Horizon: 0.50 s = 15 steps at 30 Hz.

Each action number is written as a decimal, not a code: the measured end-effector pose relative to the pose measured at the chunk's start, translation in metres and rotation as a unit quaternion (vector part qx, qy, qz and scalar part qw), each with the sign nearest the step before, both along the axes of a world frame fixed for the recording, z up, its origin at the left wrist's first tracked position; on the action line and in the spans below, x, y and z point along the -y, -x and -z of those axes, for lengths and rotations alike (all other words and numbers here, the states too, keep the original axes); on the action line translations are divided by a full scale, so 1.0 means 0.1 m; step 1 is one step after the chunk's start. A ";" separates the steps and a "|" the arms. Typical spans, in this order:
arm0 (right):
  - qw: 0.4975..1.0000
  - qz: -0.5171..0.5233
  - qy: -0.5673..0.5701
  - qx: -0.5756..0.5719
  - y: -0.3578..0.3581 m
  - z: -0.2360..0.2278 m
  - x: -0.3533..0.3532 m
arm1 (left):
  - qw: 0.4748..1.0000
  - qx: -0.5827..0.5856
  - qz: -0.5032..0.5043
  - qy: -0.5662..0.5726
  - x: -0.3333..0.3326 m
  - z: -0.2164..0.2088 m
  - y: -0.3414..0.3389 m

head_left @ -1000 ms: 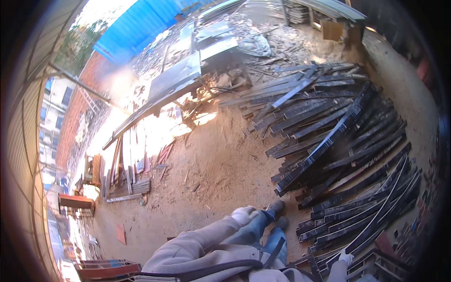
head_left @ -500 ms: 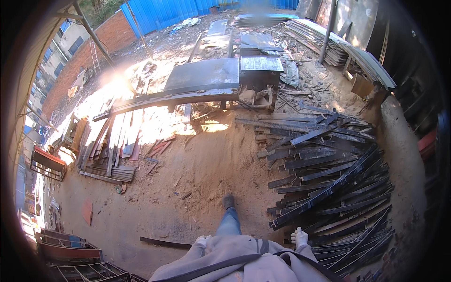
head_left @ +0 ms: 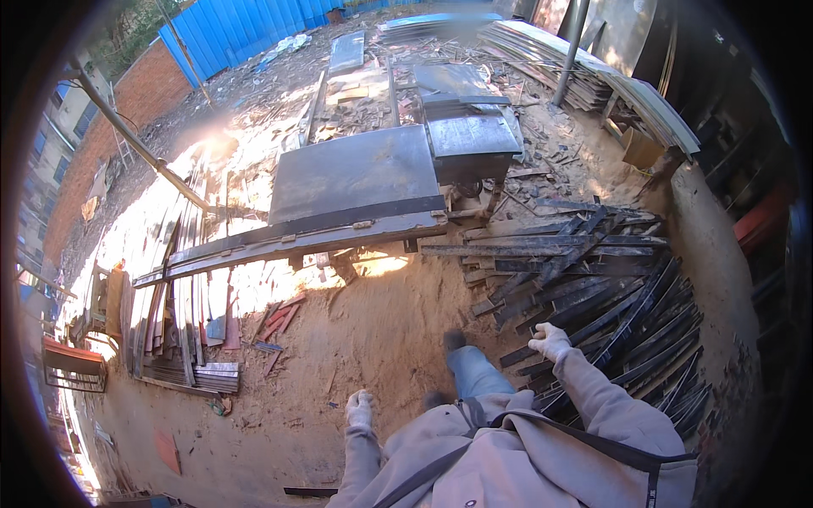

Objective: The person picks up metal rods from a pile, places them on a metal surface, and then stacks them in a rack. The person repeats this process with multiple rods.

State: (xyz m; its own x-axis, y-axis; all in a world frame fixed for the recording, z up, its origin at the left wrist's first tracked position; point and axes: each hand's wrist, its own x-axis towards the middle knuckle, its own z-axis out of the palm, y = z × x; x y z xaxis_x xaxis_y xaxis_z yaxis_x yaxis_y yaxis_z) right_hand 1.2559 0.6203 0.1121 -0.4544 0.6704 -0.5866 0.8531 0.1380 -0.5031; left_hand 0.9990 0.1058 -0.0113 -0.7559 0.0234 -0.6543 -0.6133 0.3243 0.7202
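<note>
Right hand [head_left: 550,340]: raised ahead of the torso, above the near-left edge of a heap of dark strips [head_left: 584,292]; thumb and fingers partly spread, no object seen between them. Contact with the heap cannot be judged; the hand overlaps it in this view. Left hand [head_left: 359,409]: low, over the sandy floor [head_left: 313,364], fingers curled; nothing seen in it, but whether the fist is fully closed cannot be told. One leg [head_left: 478,372] is forward, so the arms are probably held out for balance in a stride rather than to grip. The strips lie at the person's right, ahead and alongside, in overlapping layers; the loose order suggests they were laid down in bulk, with ends left staggered toward the bare ground, presumably for easy pick-up. Orientation: strips at the far side have their long axes roughly left-right, ends pointing left toward the floor; nearer ones slant, near ends to the left and far ends away to the right. One long strip [head_left: 635,317] lies on top at a steeper slant. Ahead, a flat-topped bench [head_left: 356,178] carries a long rail [head_left: 339,235] along its near side, likely placed there to support long pieces; reddish offcuts [head_left: 279,320] lie below it.
</note>
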 end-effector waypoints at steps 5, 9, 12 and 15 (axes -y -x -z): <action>0.991 -0.007 0.036 -0.126 1.75 0.16 -1.32 | 0.994 0.025 -0.090 -0.059 -0.70 -0.16 0.70; 0.977 0.035 0.133 -0.163 3.78 0.69 -1.63 | 0.986 0.036 -0.154 -0.057 -1.03 -0.20 1.16; 0.934 0.142 0.273 -0.181 4.64 1.00 -1.65 | 0.987 0.036 -0.157 -0.025 -1.47 -0.61 1.53; 0.902 0.254 0.331 -0.108 5.15 0.95 -1.45 | 0.988 0.004 -0.153 0.024 -1.62 -0.90 1.88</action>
